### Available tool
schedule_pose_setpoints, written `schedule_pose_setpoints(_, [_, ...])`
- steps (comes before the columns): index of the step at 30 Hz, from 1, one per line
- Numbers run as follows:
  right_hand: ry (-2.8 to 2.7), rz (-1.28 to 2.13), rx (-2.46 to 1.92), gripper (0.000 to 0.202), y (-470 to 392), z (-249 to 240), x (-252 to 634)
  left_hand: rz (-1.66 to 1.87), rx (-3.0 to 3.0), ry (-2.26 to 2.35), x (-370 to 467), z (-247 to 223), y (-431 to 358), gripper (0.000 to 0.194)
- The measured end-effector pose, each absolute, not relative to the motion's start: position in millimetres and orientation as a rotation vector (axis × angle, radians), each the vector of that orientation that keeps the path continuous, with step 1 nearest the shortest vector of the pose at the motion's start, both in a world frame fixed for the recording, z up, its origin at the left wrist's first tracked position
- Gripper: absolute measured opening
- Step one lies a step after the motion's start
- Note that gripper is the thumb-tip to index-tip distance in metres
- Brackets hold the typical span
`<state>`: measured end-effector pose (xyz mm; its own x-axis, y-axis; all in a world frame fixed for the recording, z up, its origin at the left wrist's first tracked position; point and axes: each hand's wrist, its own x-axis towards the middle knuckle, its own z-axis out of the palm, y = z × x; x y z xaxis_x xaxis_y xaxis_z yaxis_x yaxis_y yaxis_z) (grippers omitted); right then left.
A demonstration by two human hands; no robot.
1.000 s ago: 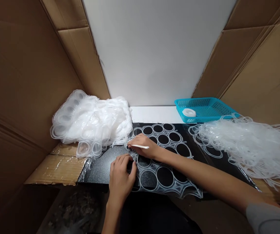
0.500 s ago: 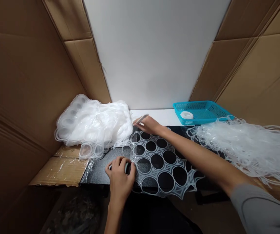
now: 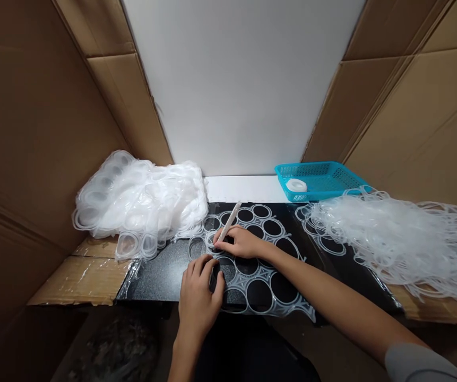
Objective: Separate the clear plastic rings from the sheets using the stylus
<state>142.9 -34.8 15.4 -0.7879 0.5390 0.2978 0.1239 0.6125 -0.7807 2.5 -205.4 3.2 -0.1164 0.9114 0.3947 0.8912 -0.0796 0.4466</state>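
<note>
A translucent sheet with rows of round holes (image 3: 257, 276) lies on the black work surface (image 3: 152, 276). My right hand (image 3: 238, 241) is closed round a pale flat stick (image 3: 230, 220), whose upper end points up and away; the hand rests over the sheet's left part, by a small ring. My left hand (image 3: 201, 281) lies at the sheet's lower left edge, fingers curled down onto it with the thumb apart. Whether its fingertips pinch the sheet is hidden.
At the left is a heap of clear ringed sheets (image 3: 152, 199). A tangled pile of translucent pieces (image 3: 403, 239) lies at the right. Behind it stands a blue basket (image 3: 327, 183) with a white roll (image 3: 296, 185) in it. Cardboard walls (image 3: 25, 132) flank a white panel (image 3: 244, 90).
My right hand has come nearer, down to my left hand, with the stick now more upright. The sheet's right edge has shifted slightly, and the whole view has moved a little.
</note>
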Motion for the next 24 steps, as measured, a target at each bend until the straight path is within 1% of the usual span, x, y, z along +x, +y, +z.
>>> schedule_pose_setpoints(7, [-2.358,1.145,-0.577,0.011,-33.3,23.2,149.0,0.884,2.149,2.134,0.7,2.2,-200.5,0.032])
schedule_pose_setpoints(16, [-2.314,1.166,-0.566,0.010,-31.8,21.8,152.7,0.770,2.173,2.224,4.3,4.7,-199.8,0.035])
schedule_pose_setpoints(24, [-2.357,1.094,-0.533,0.010,-32.5,19.7,152.1,0.708,2.176,2.235,3.5,5.3,-199.8,0.036])
